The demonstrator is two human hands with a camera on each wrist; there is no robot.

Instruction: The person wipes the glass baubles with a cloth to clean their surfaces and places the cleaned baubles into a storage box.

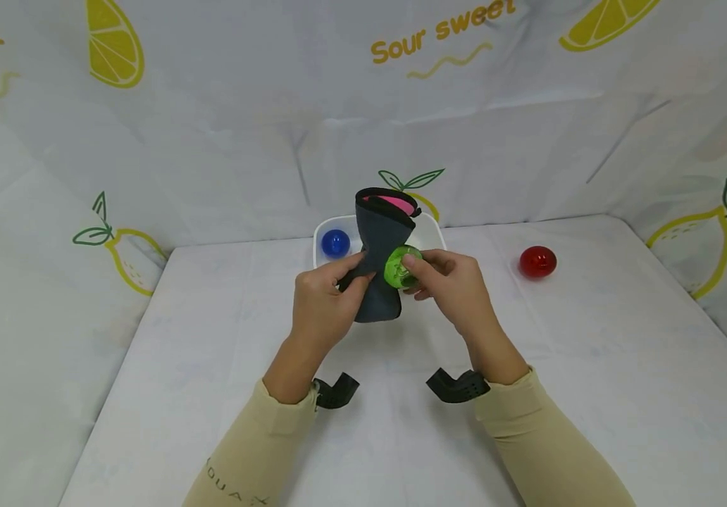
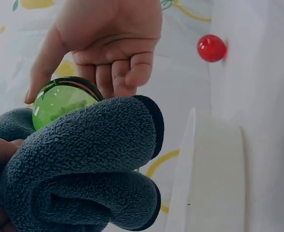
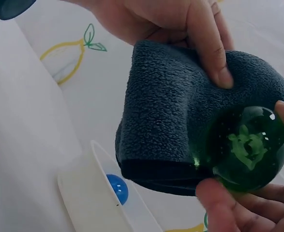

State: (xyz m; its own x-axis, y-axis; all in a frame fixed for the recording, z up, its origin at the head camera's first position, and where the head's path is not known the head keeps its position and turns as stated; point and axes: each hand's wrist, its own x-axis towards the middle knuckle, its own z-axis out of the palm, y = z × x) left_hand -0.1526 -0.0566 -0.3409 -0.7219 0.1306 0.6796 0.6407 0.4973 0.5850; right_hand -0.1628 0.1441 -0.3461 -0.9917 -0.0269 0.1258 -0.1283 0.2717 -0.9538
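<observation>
A folded dark grey terry cloth [image 1: 381, 239] is held up over the front of a white tub, pinched at its middle by my left hand [image 1: 325, 299]. Black edging runs along the cloth, and some pink shows inside its upper fold. Between thumb and fingers, my right hand [image 1: 455, 285] holds a clear green ball [image 1: 401, 267] against the cloth's right side. The right wrist view shows a pale green figure within the green ball [image 3: 253, 150]. In the left wrist view the cloth [image 2: 93, 140] hides the ball's lower part.
The white tub [image 1: 432, 231] stands behind the hands, with a blue ball [image 1: 335, 243] inside at its left. A red ball [image 1: 537, 262] lies on the white-covered table to the right. Lemon-printed sheeting hangs behind and at both sides.
</observation>
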